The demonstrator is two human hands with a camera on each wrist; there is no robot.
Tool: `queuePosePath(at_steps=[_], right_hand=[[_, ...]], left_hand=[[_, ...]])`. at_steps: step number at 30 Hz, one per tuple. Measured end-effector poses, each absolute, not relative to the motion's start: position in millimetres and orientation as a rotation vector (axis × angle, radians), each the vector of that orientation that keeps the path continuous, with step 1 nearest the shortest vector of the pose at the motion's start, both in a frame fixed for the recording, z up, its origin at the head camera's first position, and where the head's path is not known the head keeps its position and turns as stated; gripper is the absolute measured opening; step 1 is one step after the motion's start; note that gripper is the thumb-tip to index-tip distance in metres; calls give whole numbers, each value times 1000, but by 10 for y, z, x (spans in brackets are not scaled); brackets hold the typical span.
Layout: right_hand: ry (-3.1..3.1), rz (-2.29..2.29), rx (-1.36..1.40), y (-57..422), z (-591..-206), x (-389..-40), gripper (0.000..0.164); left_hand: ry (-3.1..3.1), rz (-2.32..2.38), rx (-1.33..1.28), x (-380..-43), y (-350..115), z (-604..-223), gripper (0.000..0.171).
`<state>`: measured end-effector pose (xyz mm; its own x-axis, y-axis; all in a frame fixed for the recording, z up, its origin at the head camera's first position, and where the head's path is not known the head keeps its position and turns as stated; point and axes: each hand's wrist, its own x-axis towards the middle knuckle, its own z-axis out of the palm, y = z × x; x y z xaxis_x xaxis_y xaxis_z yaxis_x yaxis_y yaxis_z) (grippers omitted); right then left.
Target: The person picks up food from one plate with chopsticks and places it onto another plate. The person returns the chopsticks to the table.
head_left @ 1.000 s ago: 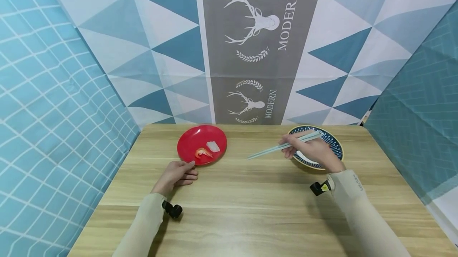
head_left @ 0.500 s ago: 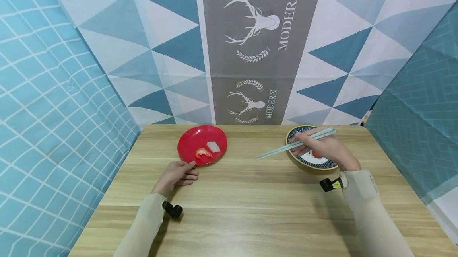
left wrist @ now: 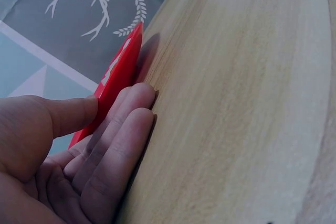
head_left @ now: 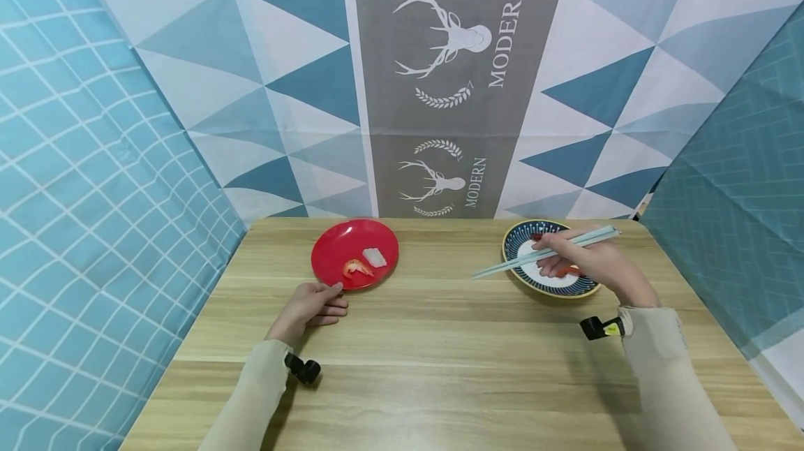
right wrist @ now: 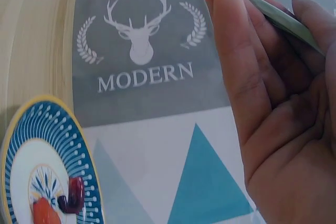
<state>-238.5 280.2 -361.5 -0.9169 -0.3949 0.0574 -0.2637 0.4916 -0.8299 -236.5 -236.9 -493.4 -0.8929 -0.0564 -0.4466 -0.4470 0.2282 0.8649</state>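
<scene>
My left hand [head_left: 309,308] pinches the near rim of a red plate [head_left: 333,245], thumb on top and fingers underneath, as the left wrist view shows. On that plate lie a shrimp-like orange piece [head_left: 358,268] and a whitish piece [head_left: 374,257]. A pair of pale green chopsticks [head_left: 511,265] is held in my right hand [head_left: 590,260], tips pointing left with nothing between them. Below that hand stands a blue-patterned dish [head_left: 523,232]. It bears an orange-red piece [right wrist: 44,211] and a dark red piece [right wrist: 75,194], both partly covered by the hand in the head view.
Both dishes stand near the back edge of the wooden table [head_left: 427,353]. A patterned cloth [head_left: 433,88] hangs directly behind it. Blue cloths enclose the left and right sides. Bare wood lies between the dishes and in front of them.
My right hand has moved to the right with the chopsticks, uncovering more of the patterned dish's left part. The left hand, the red plate and its pieces have stayed put.
</scene>
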Motion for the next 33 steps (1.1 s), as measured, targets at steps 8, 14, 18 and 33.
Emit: queuePosePath(at_steps=[8,14,18,33], right_hand=[[2638,-1410,-539,3063,-3612,-2323,44],[2713,-1344,-489,3218,-3579,-2274,45],[2695,-1351,-430,3302,-3556,-2226,47],[2779,-1388,-372,3547,-3651,-2140,42]], left_hand=[[2184,1704,-475,-2373,-2368,-4926,43],[2186,1704,-477,-2361,-2368,-4919,42],[2185,1712,-474,-2352,-2368,-4919,42],[2184,1709,-474,-2358,-2361,-4915,41]])
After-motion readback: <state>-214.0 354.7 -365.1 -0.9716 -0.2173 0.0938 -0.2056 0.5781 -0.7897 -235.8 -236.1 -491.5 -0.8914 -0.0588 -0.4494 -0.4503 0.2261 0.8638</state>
